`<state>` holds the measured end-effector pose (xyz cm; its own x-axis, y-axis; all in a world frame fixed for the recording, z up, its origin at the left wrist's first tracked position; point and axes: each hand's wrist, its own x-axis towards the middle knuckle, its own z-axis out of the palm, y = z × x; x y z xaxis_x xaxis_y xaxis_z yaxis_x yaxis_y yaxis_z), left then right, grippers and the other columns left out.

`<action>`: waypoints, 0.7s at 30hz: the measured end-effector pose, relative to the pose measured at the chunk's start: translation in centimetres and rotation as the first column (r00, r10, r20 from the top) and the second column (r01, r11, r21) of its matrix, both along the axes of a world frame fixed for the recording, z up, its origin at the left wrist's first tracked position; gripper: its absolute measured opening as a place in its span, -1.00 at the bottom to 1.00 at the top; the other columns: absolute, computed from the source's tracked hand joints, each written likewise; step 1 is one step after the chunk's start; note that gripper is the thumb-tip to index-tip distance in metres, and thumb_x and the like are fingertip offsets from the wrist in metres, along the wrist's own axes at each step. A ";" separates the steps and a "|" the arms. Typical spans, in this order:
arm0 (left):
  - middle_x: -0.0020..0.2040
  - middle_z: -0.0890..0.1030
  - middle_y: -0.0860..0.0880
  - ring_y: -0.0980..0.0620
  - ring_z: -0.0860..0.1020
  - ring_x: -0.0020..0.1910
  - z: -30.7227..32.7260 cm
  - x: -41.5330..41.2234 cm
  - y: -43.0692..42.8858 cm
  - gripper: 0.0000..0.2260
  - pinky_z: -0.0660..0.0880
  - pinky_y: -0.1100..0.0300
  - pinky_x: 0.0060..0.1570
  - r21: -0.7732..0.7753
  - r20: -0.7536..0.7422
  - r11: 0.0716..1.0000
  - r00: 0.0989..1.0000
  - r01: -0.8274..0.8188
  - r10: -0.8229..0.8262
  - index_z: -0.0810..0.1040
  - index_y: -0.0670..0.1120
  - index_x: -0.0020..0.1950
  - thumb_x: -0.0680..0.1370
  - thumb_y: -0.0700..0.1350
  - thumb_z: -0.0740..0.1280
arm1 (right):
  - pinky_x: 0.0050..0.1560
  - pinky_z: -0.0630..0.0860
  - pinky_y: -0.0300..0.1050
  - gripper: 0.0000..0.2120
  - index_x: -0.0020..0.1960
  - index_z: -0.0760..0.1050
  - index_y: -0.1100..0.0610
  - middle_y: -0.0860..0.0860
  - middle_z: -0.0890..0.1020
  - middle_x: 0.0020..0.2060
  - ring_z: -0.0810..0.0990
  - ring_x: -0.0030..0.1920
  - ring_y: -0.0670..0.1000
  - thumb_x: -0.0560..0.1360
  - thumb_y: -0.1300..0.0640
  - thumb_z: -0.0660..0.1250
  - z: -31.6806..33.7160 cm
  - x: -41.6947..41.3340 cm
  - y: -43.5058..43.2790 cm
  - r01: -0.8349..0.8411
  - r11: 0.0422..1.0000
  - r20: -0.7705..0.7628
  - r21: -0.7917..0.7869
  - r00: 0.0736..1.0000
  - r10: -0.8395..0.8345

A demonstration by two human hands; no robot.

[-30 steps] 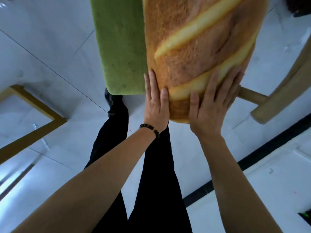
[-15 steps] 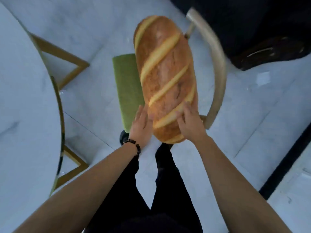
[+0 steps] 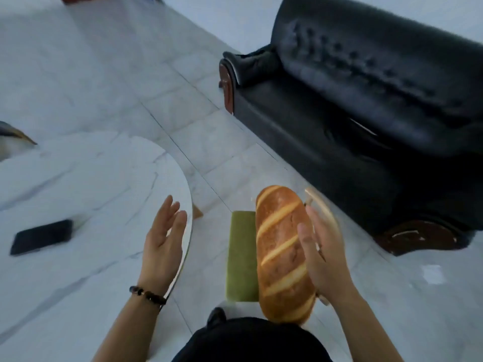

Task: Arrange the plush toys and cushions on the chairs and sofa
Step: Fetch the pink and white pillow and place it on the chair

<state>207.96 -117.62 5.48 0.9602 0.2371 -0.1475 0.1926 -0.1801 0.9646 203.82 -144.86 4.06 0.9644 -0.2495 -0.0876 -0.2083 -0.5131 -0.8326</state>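
There is one golden-brown loaf-shaped plush cushion (image 3: 283, 254), one green-seated wooden chair (image 3: 240, 257), one black tufted leather sofa (image 3: 366, 100), one round white marble table (image 3: 78, 192), one flat black phone (image 3: 41, 236) and one dark beaded bracelet (image 3: 147, 295).

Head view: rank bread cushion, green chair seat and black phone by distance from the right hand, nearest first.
1. Bread cushion: immediately left of the right hand, lying along the chair.
2. Green chair seat: further left, past the cushion.
3. Black phone: far left, on the white table.
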 end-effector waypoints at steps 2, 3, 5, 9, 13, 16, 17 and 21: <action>0.35 0.55 0.10 0.14 0.50 0.35 0.1 -3.6 0.5 -0.55 0.38 -0.08 0.45 -0.028 -0.019 0.994 0.994 -0.107 0.107 0.38 0.05 0.53 0.63 -0.05 0.30 | 0.31 0.21 -0.45 -0.46 0.56 0.22 -0.21 -0.25 0.27 0.49 0.24 0.41 -0.29 0.61 -0.30 0.12 0.6 -0.5 -0.7 -0.083 0.992 0.006 0.095 0.997 0.083; 0.34 0.56 0.11 0.16 0.51 0.34 0.0 -5.2 0.5 -0.53 0.39 -0.09 0.44 -0.026 -0.036 0.990 0.989 -0.142 0.141 0.39 0.05 0.52 0.60 -0.01 0.31 | 0.38 0.26 -0.35 -0.47 0.54 0.24 -0.24 -0.26 0.29 0.48 0.26 0.44 -0.26 0.59 -0.30 0.16 0.8 -0.6 -1.1 -0.105 0.979 -0.012 0.176 0.994 0.109; 0.33 0.57 0.11 0.19 0.53 0.30 -0.5 -8.8 0.2 -0.49 0.42 -0.11 0.41 -0.015 -0.063 0.968 0.967 -0.249 0.248 0.39 0.03 0.51 0.55 0.01 0.34 | 0.45 0.35 -0.10 -0.51 0.45 0.28 -0.36 -0.22 0.37 0.49 0.35 0.47 -0.15 0.54 -0.28 0.23 0.4 -1.0 -2.0 -0.154 0.929 -0.098 0.338 0.975 0.197; 0.30 0.57 0.04 0.22 0.55 0.20 -1.5 -17.3 -1.5 -0.57 0.44 -0.13 0.39 -0.037 -0.135 0.864 0.859 -0.502 0.494 0.40 0.00 0.49 0.62 -0.19 0.32 | 0.20 0.39 -0.34 -0.50 0.48 0.33 -0.27 -0.24 0.46 0.41 0.43 0.40 -0.18 0.57 -0.14 0.33 -1.9 -2.7 -2.8 -0.277 0.836 -0.197 0.474 0.892 0.407; 0.24 0.57 0.10 0.18 0.55 0.20 -1.9 -27.4 -2.2 -0.60 0.45 -0.11 0.38 0.031 -0.194 0.721 0.704 -0.692 0.684 0.40 0.05 0.44 0.62 -0.20 0.31 | 0.50 0.36 0.04 -0.21 0.53 0.34 -0.13 -0.18 0.46 0.45 0.44 0.41 -0.18 0.37 -0.38 0.38 -3.6 -5.3 -0.3 -0.414 0.755 -0.246 0.508 0.771 0.588; 0.28 0.57 0.05 0.10 0.56 0.23 -1.0 -36.5 -1.9 -0.55 0.45 -0.14 0.37 0.052 -0.188 0.516 0.499 -0.855 0.846 0.38 0.01 0.50 0.61 -0.17 0.32 | 0.52 0.35 0.09 -0.23 0.53 0.35 -0.06 -0.13 0.48 0.43 0.45 0.44 -0.10 0.40 -0.32 0.39 -2.8 -8.0 4.9 -0.558 0.654 -0.248 0.511 0.632 0.734; 0.28 0.57 0.05 0.07 0.56 0.25 -0.6 -39.6 -2.0 -0.54 0.45 -0.14 0.37 0.051 -0.173 0.440 0.426 -0.897 0.888 0.37 0.00 0.51 0.61 -0.17 0.32 | 0.53 0.33 0.09 -0.36 0.53 0.36 -0.02 -0.10 0.47 0.43 0.45 0.44 -0.08 0.50 -0.17 0.36 -2.5 -9.1 7.0 -0.606 0.599 -0.242 0.523 0.569 0.786; 0.29 0.56 0.05 0.05 0.55 0.29 -0.1 -51.2 -3.3 -0.50 0.46 -0.09 0.34 0.038 -0.108 0.139 0.134 -0.990 0.985 0.33 -0.02 0.54 0.61 -0.13 0.32 | 0.54 0.32 0.11 -0.56 0.50 0.37 -0.04 -0.09 0.49 0.42 0.48 0.40 -0.12 0.64 0.09 0.29 -1.6 -15.4 15.5 -0.800 0.355 -0.198 0.484 0.296 0.935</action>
<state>156.75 -120.94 5.41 -0.1136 0.9639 -0.2408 0.2547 0.2625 0.9307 188.40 -129.37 2.44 0.4389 0.8113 -0.3863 -0.0860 -0.3900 -0.9168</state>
